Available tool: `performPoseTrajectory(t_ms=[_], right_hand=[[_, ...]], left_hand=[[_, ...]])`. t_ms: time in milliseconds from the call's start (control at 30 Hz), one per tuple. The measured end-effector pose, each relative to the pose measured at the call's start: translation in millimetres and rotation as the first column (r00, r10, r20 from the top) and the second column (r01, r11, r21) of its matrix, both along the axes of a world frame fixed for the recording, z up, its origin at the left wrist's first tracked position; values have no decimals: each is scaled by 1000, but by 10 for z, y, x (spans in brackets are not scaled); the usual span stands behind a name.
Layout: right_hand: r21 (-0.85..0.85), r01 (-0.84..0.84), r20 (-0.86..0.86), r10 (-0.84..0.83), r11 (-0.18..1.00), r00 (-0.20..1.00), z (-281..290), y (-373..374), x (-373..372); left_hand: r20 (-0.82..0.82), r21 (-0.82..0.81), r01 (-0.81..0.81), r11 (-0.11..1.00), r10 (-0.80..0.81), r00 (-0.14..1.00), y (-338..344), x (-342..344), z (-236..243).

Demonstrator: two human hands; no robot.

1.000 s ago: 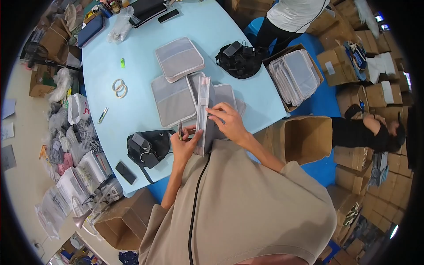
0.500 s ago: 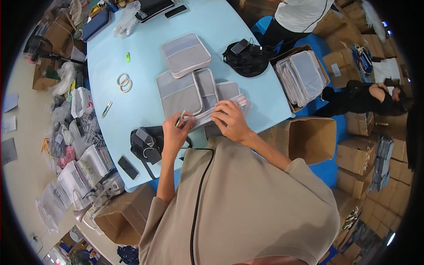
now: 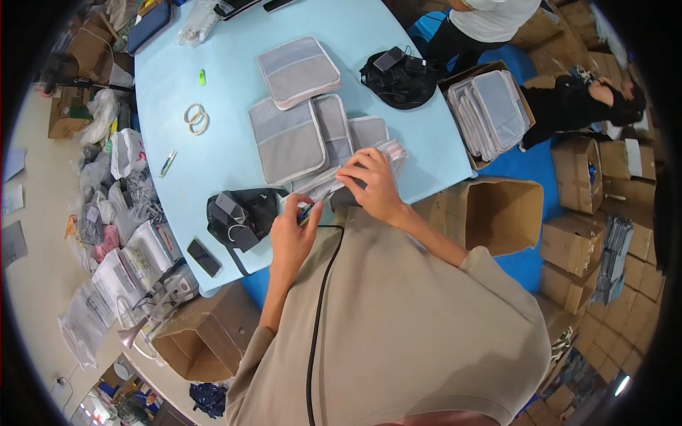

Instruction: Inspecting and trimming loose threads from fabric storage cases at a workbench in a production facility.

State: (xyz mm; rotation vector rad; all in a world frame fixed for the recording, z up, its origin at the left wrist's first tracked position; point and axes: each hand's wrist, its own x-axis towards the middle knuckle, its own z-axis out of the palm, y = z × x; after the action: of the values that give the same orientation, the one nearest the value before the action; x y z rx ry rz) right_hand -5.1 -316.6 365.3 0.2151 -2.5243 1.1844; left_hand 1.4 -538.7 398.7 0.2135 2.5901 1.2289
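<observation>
At the table's near edge, my right hand [image 3: 371, 186] pinches a grey zippered mesh storage pouch [image 3: 317, 186] with pale edging. My left hand [image 3: 294, 228] is at the pouch's near left end, its fingers closed around a slim pen-like tool [image 3: 305, 214], whose exact kind I cannot make out. Just beyond my hands lie more grey pouches: a wide one [image 3: 290, 145], a narrow one [image 3: 332, 128] partly beneath it, and another [image 3: 298, 71] farther back. Part of a further pouch [image 3: 369, 130] shows behind my right hand.
On the light blue table [image 3: 227, 92] are tape rings [image 3: 196, 119], a slim tool [image 3: 168, 164], a green item [image 3: 202, 77], a phone [image 3: 204, 258] and two black bags [image 3: 245, 220] with devices. A carton of pouches [image 3: 490, 117] and an open carton [image 3: 504, 216] stand right. People are beyond.
My left hand has drawn nearer to my body and slightly right with the slim tool. My right hand keeps its hold on the pouch. The view has shifted a little.
</observation>
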Motion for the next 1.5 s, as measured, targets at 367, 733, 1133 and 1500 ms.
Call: performPoseTrajectory(t_ms=[367, 733, 1133, 1500], right_hand=[[-44, 12, 73, -9, 999, 997, 16, 74, 10], [-57, -18, 126, 25, 998, 992, 21, 136, -25], [-69, -36, 94, 42, 997, 995, 7, 206, -39], [217, -290, -33, 304, 932, 952, -72, 341, -48]], left_hand=[[-87, -40, 35, 999, -38, 995, 242, -57, 47], [-78, 65, 16, 998, -11, 997, 253, -89, -73], [-5, 166, -89, 982, 92, 996, 179, -102, -171], [4, 259, -158, 953, 163, 987, 120, -45, -334]])
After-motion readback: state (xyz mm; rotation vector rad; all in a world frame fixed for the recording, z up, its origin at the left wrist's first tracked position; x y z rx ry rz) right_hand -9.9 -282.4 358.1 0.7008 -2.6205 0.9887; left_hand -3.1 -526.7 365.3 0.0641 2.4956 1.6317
